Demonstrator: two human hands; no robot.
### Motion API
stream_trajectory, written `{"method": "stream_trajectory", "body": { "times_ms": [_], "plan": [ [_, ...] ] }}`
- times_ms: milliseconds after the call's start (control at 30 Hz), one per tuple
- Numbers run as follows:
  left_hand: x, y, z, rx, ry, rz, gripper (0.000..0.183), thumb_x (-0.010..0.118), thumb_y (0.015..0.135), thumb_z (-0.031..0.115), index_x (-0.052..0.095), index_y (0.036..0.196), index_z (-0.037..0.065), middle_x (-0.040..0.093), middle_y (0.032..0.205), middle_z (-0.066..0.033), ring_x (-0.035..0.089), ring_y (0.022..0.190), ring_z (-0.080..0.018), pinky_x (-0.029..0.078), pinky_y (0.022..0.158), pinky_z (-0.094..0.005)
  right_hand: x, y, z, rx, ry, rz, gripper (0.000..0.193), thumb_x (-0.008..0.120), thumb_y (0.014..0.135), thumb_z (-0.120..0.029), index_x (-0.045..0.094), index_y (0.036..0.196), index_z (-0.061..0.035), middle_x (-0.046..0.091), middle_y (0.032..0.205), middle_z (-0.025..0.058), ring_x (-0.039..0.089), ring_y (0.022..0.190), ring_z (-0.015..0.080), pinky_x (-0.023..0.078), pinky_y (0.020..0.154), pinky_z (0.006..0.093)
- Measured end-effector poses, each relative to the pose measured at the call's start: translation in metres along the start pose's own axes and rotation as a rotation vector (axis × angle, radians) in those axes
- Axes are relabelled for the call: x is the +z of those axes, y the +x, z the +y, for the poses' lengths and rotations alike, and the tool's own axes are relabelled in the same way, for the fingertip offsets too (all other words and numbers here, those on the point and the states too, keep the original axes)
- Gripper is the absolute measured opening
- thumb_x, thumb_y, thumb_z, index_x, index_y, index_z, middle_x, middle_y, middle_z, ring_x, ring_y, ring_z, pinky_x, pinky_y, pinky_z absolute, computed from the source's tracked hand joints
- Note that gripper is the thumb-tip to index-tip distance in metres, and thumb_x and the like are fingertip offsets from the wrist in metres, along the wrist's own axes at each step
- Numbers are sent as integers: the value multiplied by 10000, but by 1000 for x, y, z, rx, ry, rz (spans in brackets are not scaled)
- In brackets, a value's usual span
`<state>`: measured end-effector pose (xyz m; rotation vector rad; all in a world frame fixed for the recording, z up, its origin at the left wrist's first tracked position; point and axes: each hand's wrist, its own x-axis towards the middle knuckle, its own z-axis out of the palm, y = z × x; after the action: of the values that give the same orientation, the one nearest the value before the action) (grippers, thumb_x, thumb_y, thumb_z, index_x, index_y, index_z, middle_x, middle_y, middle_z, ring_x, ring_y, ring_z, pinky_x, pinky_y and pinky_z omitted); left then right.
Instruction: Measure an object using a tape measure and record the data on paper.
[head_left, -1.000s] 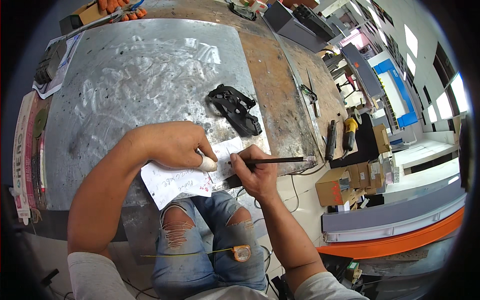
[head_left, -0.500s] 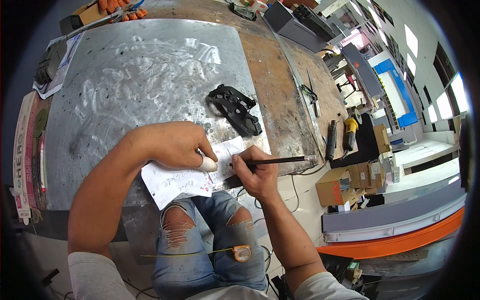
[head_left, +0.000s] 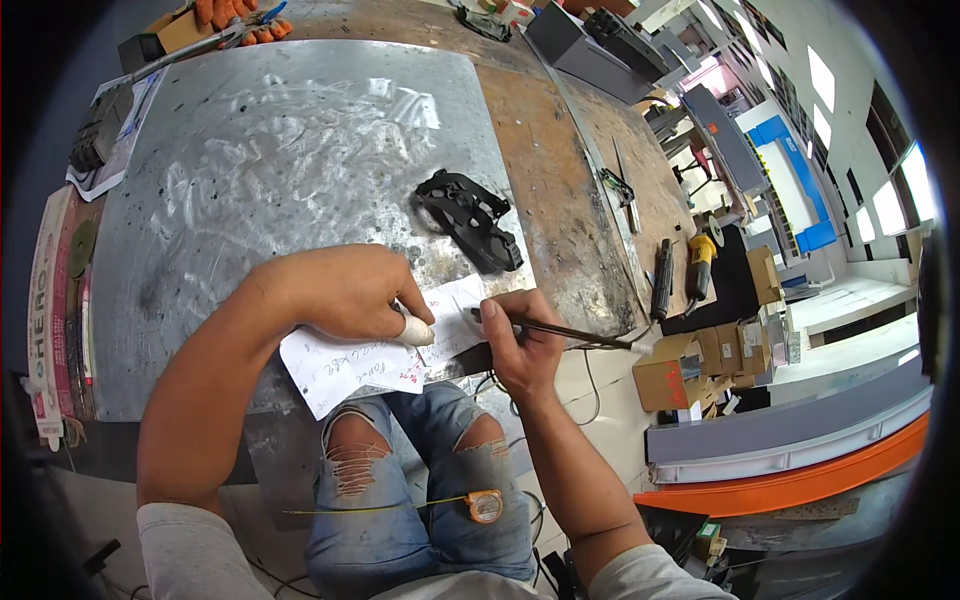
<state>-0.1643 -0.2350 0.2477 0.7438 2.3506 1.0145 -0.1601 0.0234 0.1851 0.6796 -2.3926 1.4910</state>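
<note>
A white sheet of paper (head_left: 325, 365) with handwriting in dark and red lies at the near edge of the metal-topped bench and overhangs it. My left hand (head_left: 350, 295) rests on the paper with its fingers curled, and a finger wrapped in white presses on it. Between the thumb and fingers of my right hand (head_left: 522, 350) is a long dark pencil (head_left: 585, 334) with a pale back end. Its tip is at the right part of the paper. Just beyond both hands lies a black strap harness (head_left: 470, 220). An orange tape measure (head_left: 484, 506), its yellow blade partly out, rests on my lap.
A yellow angle grinder (head_left: 702, 265) and a dark tool (head_left: 663, 280) sit at the bench's right edge. Cardboard boxes (head_left: 662, 383) stand on the floor there. Orange gloves (head_left: 225, 14) lie at the far left, a long box (head_left: 48, 310) along the left edge.
My right hand has turned and raised slightly. The pencil's back end has swung down and outward to the right. My left hand stays in place on the paper.
</note>
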Motion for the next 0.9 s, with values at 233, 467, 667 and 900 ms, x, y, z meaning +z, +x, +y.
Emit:
{"method": "stream_trajectory", "body": {
  "times_ms": [233,467,667,900],
  "plan": [
    [0,-3,1,7,91,38,414,722,880,367,761,1111,26,743,998,-225,716,901,-380,543,815,-434,2,1,-5,-32,5,-28,146,728,960,-119,655,912,-2,661,758,39,599,676,94,483,623,260],
    [6,-2,-2,119,88,-8,454,718,898,408,740,1210,80,742,943,-230,724,850,-361,548,772,-422,1,2,-5,-27,13,-47,137,732,956,-120,669,911,-6,668,768,41,607,681,97,487,632,255],
    [5,1,1,44,96,-39,452,711,903,405,736,1227,91,739,935,-237,721,829,-357,540,755,-418,0,4,-3,-76,18,-46,149,745,937,-118,671,877,-3,651,726,28,556,635,84,444,590,252],
    [5,1,1,47,67,-43,449,706,911,403,736,1224,82,739,937,-235,721,820,-349,537,743,-407,-1,4,-8,-1,-100,-114,169,739,914,-97,654,795,-13,601,641,6,498,584,67,402,531,257]
  ]
}}
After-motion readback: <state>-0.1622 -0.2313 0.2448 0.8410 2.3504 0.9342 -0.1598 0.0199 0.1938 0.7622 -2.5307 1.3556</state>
